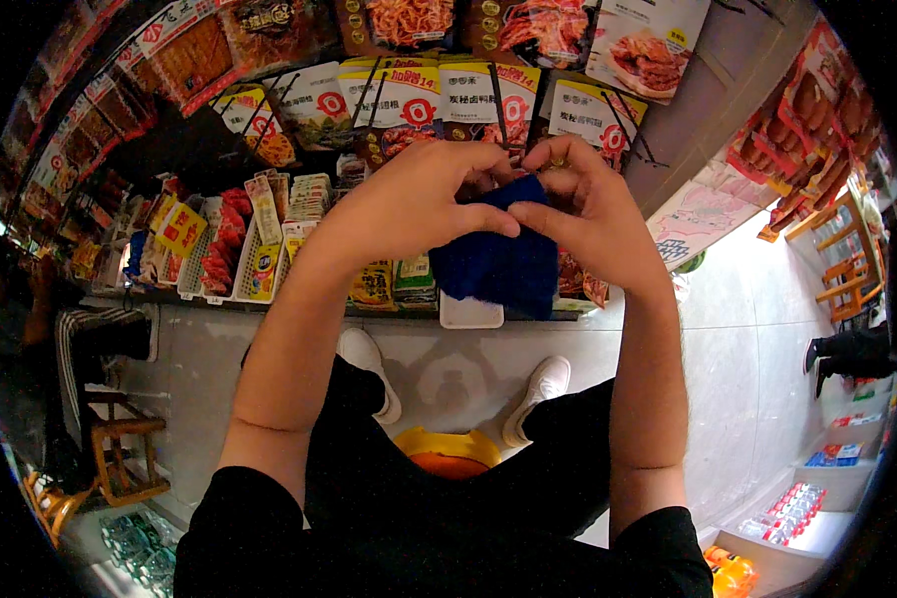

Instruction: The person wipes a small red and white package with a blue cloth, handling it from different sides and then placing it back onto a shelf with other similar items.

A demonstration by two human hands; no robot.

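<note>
A dark blue cloth (pixel 498 267) hangs between my hands, over the front of a snack shelf. My left hand (pixel 419 199) pinches its upper left part, with the thumb laid across the cloth and the fingers curled behind. On the other side my right hand (pixel 583 204) grips the top right part, its thumb pointing toward the left thumb. A ring shows on one right finger. Behind the hands hang bagged snacks (pixel 394 100) on metal hooks. The lower edge of the cloth partly covers a white plastic basket (pixel 470 313).
White baskets (pixel 259 264) of small packets line the shelf to the left. A yellow stool or tub (pixel 448 450) is between my legs. Wooden chairs (pixel 125 448) stand at the left, another (pixel 847 259) at the right. Shrink-wrapped bottles (pixel 787 513) sit at lower right. Other people show at both edges.
</note>
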